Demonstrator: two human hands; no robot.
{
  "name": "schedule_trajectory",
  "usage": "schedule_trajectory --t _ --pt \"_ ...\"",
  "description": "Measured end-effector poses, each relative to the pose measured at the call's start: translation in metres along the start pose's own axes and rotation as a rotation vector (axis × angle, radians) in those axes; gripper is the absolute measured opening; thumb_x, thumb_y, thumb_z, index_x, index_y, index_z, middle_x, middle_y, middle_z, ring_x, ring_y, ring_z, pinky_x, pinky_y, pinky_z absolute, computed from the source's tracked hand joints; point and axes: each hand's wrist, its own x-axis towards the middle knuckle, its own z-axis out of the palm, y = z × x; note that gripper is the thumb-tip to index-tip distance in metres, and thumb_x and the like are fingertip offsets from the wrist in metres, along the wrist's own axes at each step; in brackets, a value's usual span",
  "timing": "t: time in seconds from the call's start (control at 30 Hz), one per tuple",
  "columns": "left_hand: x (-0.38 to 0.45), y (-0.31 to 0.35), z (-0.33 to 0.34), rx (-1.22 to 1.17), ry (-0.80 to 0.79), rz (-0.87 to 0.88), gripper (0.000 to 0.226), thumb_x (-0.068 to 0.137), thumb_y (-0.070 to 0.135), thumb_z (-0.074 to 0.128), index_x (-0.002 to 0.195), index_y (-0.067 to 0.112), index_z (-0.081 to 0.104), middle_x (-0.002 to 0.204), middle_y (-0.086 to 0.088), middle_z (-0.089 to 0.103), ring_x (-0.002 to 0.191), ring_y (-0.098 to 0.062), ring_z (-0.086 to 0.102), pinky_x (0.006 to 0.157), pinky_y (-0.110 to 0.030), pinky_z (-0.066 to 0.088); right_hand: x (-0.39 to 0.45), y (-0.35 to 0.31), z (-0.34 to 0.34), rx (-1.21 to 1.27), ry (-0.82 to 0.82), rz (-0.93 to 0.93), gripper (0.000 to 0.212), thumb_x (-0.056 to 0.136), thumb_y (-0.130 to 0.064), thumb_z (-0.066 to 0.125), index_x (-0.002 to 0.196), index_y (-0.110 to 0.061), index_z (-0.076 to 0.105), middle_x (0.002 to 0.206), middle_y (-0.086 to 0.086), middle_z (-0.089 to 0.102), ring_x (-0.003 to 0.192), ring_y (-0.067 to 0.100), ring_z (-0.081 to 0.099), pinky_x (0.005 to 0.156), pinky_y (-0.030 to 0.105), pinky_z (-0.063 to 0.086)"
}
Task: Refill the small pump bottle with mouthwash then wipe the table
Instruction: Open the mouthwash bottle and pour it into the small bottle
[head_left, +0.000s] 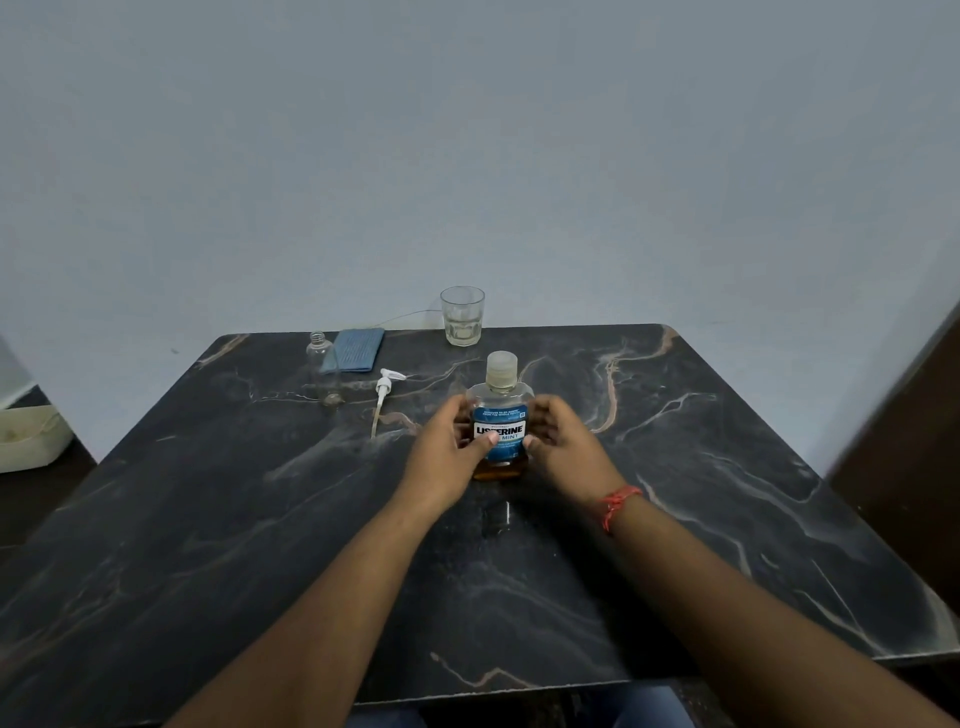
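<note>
My left grip (451, 441) and right grip (563, 441) clasp the capped Listerine mouthwash bottle (500, 415) upright on the dark veined marble bench (519, 597). Beyond, to my left, lie the pump head (385, 392), empty small bottle (323, 369), blue cloth (353, 349); a glass tumbler (462, 315) stands by the pale wall (467, 130).

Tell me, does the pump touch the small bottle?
Apart. In the head view, the pump lies on the table to the right of the small bottle, with a strip of bare tabletop visible between them.
</note>
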Motion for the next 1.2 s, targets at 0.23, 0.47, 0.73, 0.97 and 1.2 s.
schedule_trajectory --t 0.23,0.47,0.73,0.97,1.2 --pt "0.002 0.001 -0.003 -0.052 -0.058 -0.018 0.055 0.089 0.021 0.074 0.13 0.047 0.048 0.115 0.029 0.059 0.107 0.009 0.058 0.083 -0.015 0.048 0.008 -0.037 -0.011 -0.022 0.21 -0.229 0.033 0.094 0.001 0.048 0.118 -0.021 0.057 0.114 -0.007 0.063 0.106 0.0 0.06 0.096 0.023 0.05" --pt "0.006 0.01 0.0 -0.04 -0.033 0.008 0.051 0.087 0.03 0.075 0.124 0.049 0.045 0.116 0.027 0.057 0.122 -0.005 0.054 0.098 -0.03 0.049 0.034 -0.088 -0.012 -0.908 0.056 -0.468 0.036 0.094 -0.05 0.054 0.116 -0.022 0.062 0.107 -0.006 0.056 0.098 0.009 0.052 0.079 0.023 0.039" --pt "0.011 0.011 -0.002 0.032 -0.037 -0.005 0.054 0.089 0.023 0.073 0.136 0.034 0.048 0.141 0.005 0.059 0.132 -0.017 0.052 0.106 -0.047 0.048 0.042 -0.114 -0.013 -1.048 -0.136 -0.382 0.033 0.094 -0.042 0.058 0.109 -0.013 0.065 0.104 0.004 0.065 0.095 0.021 0.06 0.082 0.038 0.05" --pt "0.013 0.011 0.001 0.1 -0.018 0.019 0.054 0.09 0.023 0.072 0.138 0.033 0.047 0.14 0.005 0.059 0.127 -0.01 0.05 0.093 -0.032 0.045 0.043 -0.116 -0.017 -1.065 -0.203 -0.402 0.032 0.097 -0.035 0.055 0.115 -0.011 0.064 0.11 0.007 0.065 0.101 0.022 0.059 0.088 0.041 0.049" --pt "0.018 0.009 -0.005 0.085 -0.071 0.024 0.052 0.09 0.021 0.072 0.135 0.032 0.048 0.136 0.005 0.062 0.125 -0.01 0.056 0.098 -0.036 0.052 0.047 -0.117 -0.027 -0.997 -0.342 -0.444 0.03 0.095 -0.018 0.06 0.125 -0.019 0.064 0.116 0.003 0.06 0.105 0.018 0.054 0.089 0.031 0.043"
